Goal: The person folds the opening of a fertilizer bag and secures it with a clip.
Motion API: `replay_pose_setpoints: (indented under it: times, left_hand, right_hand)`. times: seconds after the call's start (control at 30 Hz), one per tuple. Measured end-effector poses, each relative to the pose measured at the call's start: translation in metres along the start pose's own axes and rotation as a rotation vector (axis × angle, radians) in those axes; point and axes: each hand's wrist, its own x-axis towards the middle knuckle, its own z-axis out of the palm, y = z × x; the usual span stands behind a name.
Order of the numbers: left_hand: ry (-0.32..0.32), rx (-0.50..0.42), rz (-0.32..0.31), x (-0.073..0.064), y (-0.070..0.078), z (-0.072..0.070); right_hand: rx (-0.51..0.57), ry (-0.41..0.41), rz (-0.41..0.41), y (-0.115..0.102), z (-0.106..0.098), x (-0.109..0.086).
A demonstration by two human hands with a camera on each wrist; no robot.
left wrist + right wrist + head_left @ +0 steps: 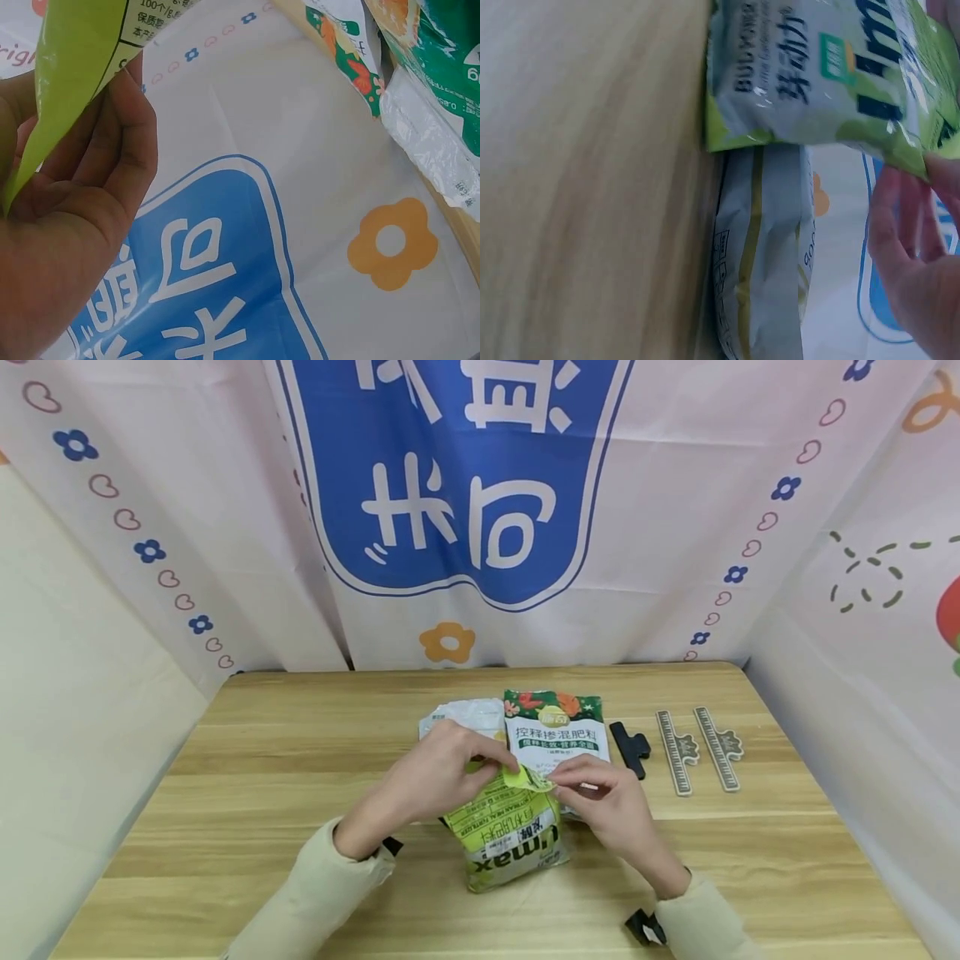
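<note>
A green fertilizer bag (504, 835) stands near the middle of the table, its printed front toward me and its top edge folded over. My left hand (450, 768) pinches the left end of that top edge; in the left wrist view its fingers curl round the green film (79, 56). My right hand (611, 806) pinches the right end between thumb and fingers, and the right wrist view has it at the bag's corner (909, 159). Behind lie a white and green fertilizer bag (558, 735) and a silvery white bag (461, 714), both partly hidden.
Right of the bags lie a black clip (632, 750) and two clear clips with ruler-like bars (677, 760) (718, 752). A printed curtain (660, 510) hangs along the table's back edge. Wood tabletop (247, 777) extends to both sides.
</note>
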Motion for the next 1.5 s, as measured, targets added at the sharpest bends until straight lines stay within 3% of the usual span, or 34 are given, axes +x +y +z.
replay_pose_setpoints:
  times: [0.1,0.23,0.3,0.37,0.53,0.63,0.73,0.87,1.03,1.2,1.5]
  left_hand:
    - [0.007,-0.014,-0.016,-0.001,-0.001,-0.001]
    - [0.0,-0.046,-0.054,-0.001,0.0,0.0]
    - [-0.016,-0.061,-0.075,0.0,0.001,0.0]
    - [-0.032,-0.062,-0.08,0.001,0.002,0.001]
    - [-0.018,-0.017,-0.064,0.004,0.004,0.004]
    - [0.0,-0.012,-0.086,0.005,0.004,0.005]
    - [0.005,-0.026,-0.111,0.005,0.002,0.006]
    - [0.023,-0.034,-0.119,0.004,0.001,0.005]
    - [0.041,-0.036,-0.087,0.003,0.0,0.005]
    - [0.052,-0.043,-0.033,0.003,-0.003,0.006]
    - [0.056,-0.048,0.005,0.004,-0.006,0.006]
  right_hand:
    - [-0.084,0.032,-0.185,0.001,0.004,-0.001]
    - [-0.277,0.04,-0.478,0.003,0.007,0.002]
    - [-0.342,0.043,-0.559,0.003,0.008,0.004]
    - [-0.363,0.047,-0.567,0.003,0.009,0.004]
    - [-0.352,0.05,-0.53,0.004,0.007,0.004]
    - [-0.331,-0.026,-0.477,0.004,0.002,0.004]
    - [-0.225,-0.148,-0.289,0.001,-0.007,0.005]
    - [-0.059,-0.243,0.035,-0.001,-0.016,0.011]
    - [0.011,-0.309,0.257,0.001,-0.016,0.019]
    - [0.029,-0.332,0.321,0.001,-0.015,0.02]
    - [0.021,-0.364,0.279,0.002,-0.012,0.02]
